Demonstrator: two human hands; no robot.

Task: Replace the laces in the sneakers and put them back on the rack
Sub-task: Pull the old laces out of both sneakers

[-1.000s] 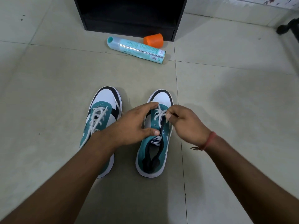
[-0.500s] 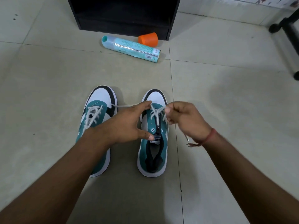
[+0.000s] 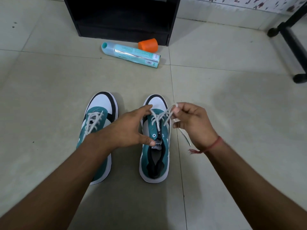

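The right hand (image 3: 194,125) pinches the white lace (image 3: 160,117) between thumb and forefinger, its fingers (image 3: 177,110) curled around the strand just above and to the right of the right sneaker (image 3: 155,146). A loose end of that lace trails down past the palm toward the wrist. The left hand (image 3: 131,128) reaches across from the left, forefinger tip touching the lace near the toe end and thumb resting by the tongue label; its fingers are spread apart, and I cannot tell whether they actually grip the strand.

The right sneaker sits on the floor (image 3: 232,113) between the two hands, toe pointing away: teal upper, white toe cap with black trim, white sole. It is laced only across the far eyelets; the near eyelets stand bare and the dark opening gapes.

The left sneaker (image 3: 99,113) lies just beside it on the left, with white lacing visible, its heel half covered by the left forearm.

Farther off, a teal spray can (image 3: 131,54) lies on its side, an orange cap (image 3: 148,45) touching it, before a black rack (image 3: 123,17) cut off at the top edge.
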